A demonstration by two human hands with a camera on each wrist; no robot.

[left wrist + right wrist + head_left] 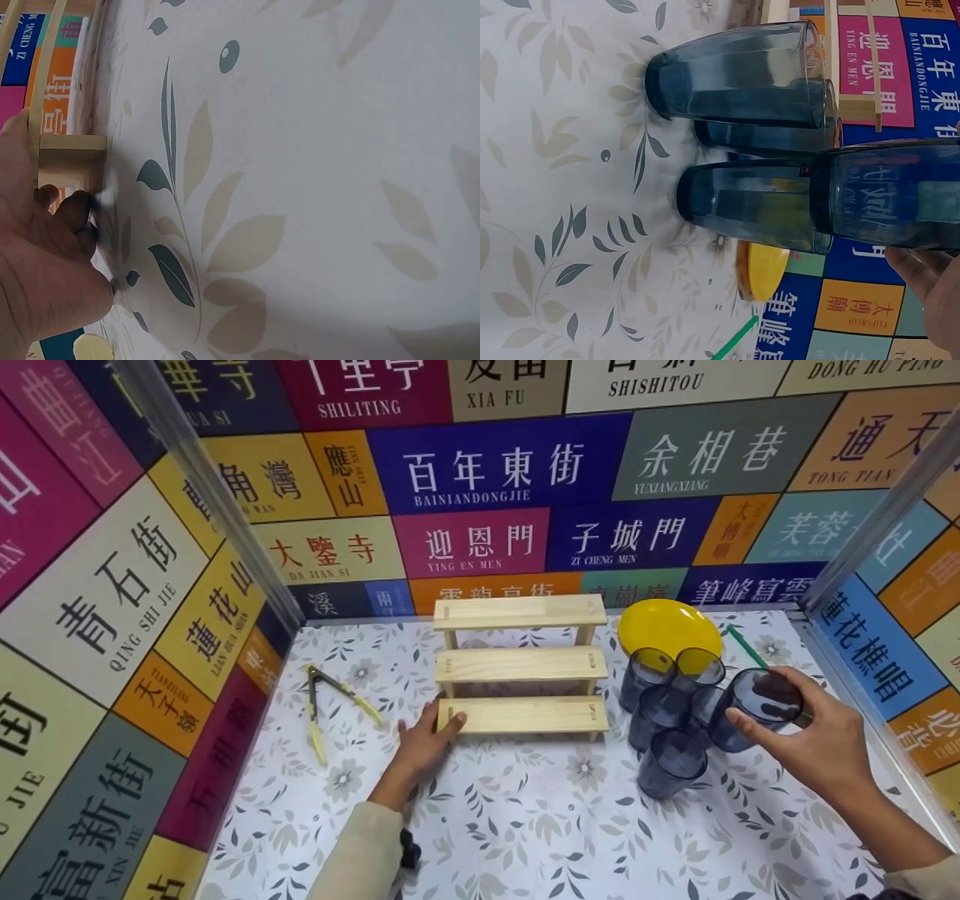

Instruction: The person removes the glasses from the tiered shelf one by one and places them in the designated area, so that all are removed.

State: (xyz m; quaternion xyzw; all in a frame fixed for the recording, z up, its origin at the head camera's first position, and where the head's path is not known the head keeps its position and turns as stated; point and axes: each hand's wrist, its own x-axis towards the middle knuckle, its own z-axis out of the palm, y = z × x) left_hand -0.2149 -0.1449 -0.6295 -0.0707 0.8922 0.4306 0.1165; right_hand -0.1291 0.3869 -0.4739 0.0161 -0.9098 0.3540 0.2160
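Note:
My left hand grips the left end of the lowest step of a three-tier wooden shelf, thumb on top of the board. In the left wrist view the left hand has its other fingers beside and under the wooden shelf. My right hand holds a blue-grey glass tumbler between thumb and fingers, at the right of a group of similar tumblers. The right wrist view shows the held tumbler raised, its base overlapping the rim of a standing tumbler.
A yellow plate lies behind the tumblers, with a green stick-like item to its right. Yellow-and-black tongs lie spread at the left on the leaf-patterned tablecloth. Panels with printed signs enclose the back and sides.

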